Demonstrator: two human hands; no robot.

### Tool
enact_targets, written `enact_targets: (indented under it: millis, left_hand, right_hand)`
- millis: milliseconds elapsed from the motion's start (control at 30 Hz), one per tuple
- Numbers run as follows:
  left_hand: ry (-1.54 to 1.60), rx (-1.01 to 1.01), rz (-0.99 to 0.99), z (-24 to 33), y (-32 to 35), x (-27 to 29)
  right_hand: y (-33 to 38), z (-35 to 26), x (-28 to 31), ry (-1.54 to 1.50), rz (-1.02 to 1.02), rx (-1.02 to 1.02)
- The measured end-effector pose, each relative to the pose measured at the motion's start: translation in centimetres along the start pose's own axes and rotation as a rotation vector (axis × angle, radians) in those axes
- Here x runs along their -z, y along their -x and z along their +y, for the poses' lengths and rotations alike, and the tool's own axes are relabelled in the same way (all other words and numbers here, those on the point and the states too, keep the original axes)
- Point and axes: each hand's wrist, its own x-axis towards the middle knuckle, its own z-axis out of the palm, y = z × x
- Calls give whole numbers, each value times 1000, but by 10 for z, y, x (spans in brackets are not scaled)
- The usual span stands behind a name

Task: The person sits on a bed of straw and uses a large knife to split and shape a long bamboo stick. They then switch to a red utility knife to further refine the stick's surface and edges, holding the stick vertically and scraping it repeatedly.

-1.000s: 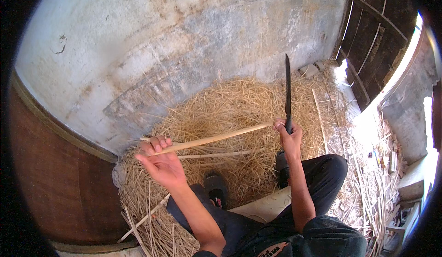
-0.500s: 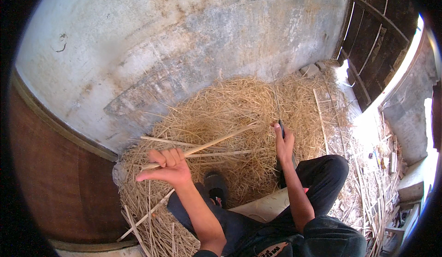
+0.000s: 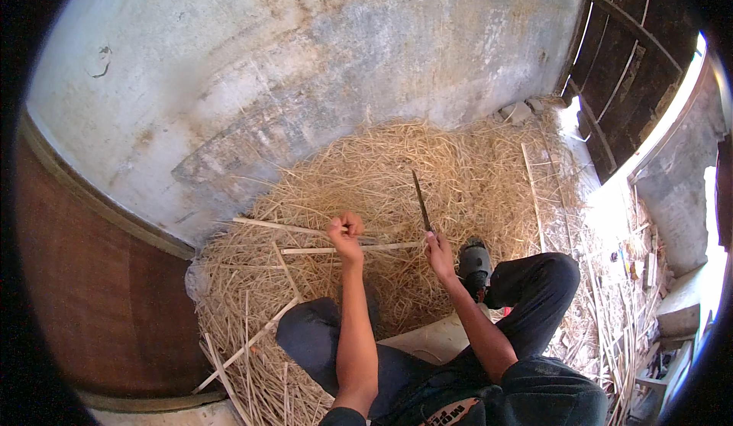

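My left hand (image 3: 346, 234) is closed around a thin pale bamboo stick (image 3: 294, 228) that runs out to the left over a heap of straw. My right hand (image 3: 439, 249) grips the handle of a long dark knife (image 3: 421, 200), its blade pointing up and away from me. A second pale stick (image 3: 336, 250) lies level between the two hands, just under the left fist. My knees in dark trousers and a dark shoe (image 3: 475, 264) show below the hands.
A big heap of dry straw and shavings (image 3: 366, 174) lies against a stained grey wall (image 3: 305, 67). Loose split sticks (image 3: 244, 346) lie at the lower left. A dark wooden door (image 3: 637, 67) stands at the right, with rubble and sticks beside it.
The left hand moved right toward the middle and closed on a stick. The knife went from raised high to held lower and nearer the stick.
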Motion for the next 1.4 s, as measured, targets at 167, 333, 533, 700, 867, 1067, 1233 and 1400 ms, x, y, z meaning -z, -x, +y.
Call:
enact_targets:
  millis: [167,333,533,700,867,1067,1233,1400]
  left_hand:
    - [-51,137,55,-37,12,5]
    - [-54,128,-43,-55,11,14]
    - [-46,132,-82,-66,10,16]
    - [-96,120,-84,-71,13,41]
    - [-182,164,-156,-63,12,23]
    - [-246,138,-267,-71,20,16]
    - [-267,198,-293,-68,29,16]
    - [-197,171,-265,-76,30,18]
  right_hand:
    - [-25,63,23,94,100,-82]
    - [-37,88,34,169,99,-6]
    - [-33,106,35,256,49,32]
    - [1,80,11,350,-2,21]
    - [8,108,24,532,-97,-47]
    - [10,114,20,685,-176,9]
    - [15,33,-10,588,-105,200]
    - [12,81,-11,491,-34,507]
